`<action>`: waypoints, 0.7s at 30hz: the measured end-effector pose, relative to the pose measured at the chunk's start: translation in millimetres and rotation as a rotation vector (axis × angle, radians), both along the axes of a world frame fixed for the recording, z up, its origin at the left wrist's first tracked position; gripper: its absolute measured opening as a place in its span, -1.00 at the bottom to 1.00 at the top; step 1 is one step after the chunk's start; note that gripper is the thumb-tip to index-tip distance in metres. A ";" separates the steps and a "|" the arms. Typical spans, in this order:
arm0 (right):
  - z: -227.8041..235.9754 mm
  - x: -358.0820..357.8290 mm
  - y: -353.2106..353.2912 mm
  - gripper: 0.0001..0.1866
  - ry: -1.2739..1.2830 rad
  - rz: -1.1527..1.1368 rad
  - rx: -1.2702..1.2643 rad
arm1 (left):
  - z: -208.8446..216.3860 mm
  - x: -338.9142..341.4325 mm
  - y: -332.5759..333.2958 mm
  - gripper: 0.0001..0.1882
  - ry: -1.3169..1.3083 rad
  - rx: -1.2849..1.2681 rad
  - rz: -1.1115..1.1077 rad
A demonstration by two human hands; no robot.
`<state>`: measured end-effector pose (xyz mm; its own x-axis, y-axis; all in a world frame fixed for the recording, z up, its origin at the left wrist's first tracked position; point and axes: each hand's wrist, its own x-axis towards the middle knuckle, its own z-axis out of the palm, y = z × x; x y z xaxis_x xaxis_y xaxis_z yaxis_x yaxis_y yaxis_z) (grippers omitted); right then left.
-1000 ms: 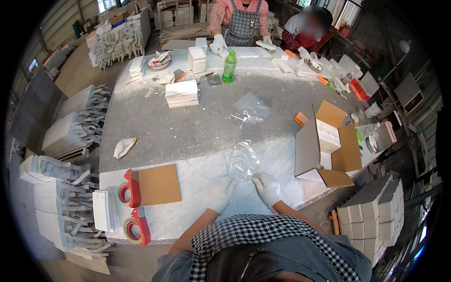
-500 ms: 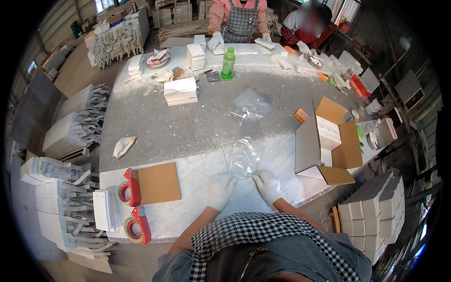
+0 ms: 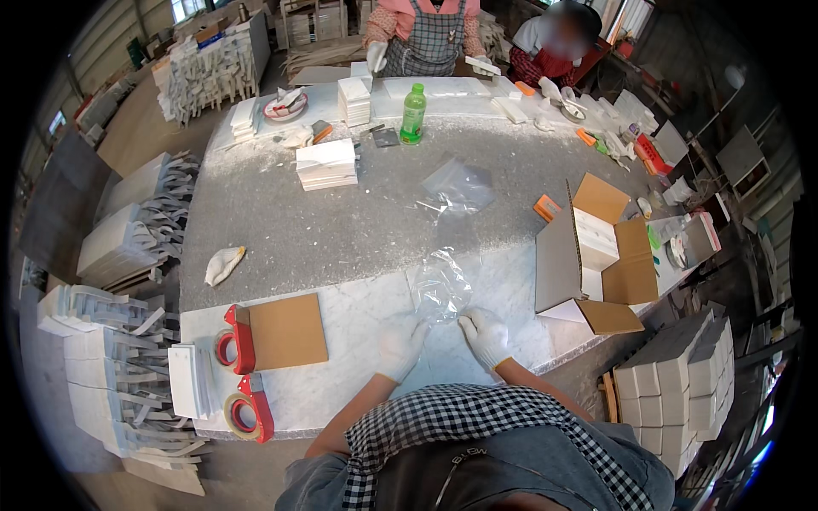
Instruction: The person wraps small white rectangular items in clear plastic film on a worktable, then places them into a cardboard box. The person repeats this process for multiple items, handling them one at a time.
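Observation:
A clear plastic bag [image 3: 443,285] lies spread across the white marble strip, its surface wrinkled and shiny. My left hand [image 3: 402,345], in a white knit glove, pinches the near left edge of the bag. On the near right edge my right hand [image 3: 486,337], gloved alike, has its fingers closed on the plastic too. The fingertips are small and partly hidden by the gloves' bulk. Beyond the bag, more clear plastic bags [image 3: 460,186] lie on the grey part of the table.
An open cardboard box [image 3: 558,264] with white blocks stands right. At left are red tape dispensers [image 3: 256,407], a cardboard sheet [image 3: 290,332] and white tiles [image 3: 189,379]. Farther off stand stacked tiles [image 3: 328,166] and a green bottle [image 3: 412,115]. Two people work across the table [image 3: 341,234].
My hands and the bag stay where they were. Across the table, a co-worker in pink sleeves has drawn a gloved hand back and up, off the tabletop.

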<state>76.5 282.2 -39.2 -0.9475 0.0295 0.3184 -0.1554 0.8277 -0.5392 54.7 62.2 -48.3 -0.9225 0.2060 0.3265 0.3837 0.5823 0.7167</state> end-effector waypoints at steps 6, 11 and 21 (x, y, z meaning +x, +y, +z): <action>-0.1 0.0 0.8 -0.83 -0.040 0.004 0.016 | -2.7 -1.1 -0.1 -0.82 0.044 -0.007 0.011; 5.1 -0.6 -1.1 -0.83 -0.032 0.010 -0.006 | -4.5 -1.3 -0.1 -0.82 0.054 0.008 0.017; 2.3 0.8 -1.2 -0.83 -0.009 -0.009 0.000 | -3.0 -1.7 0.4 -0.80 0.042 0.015 -0.001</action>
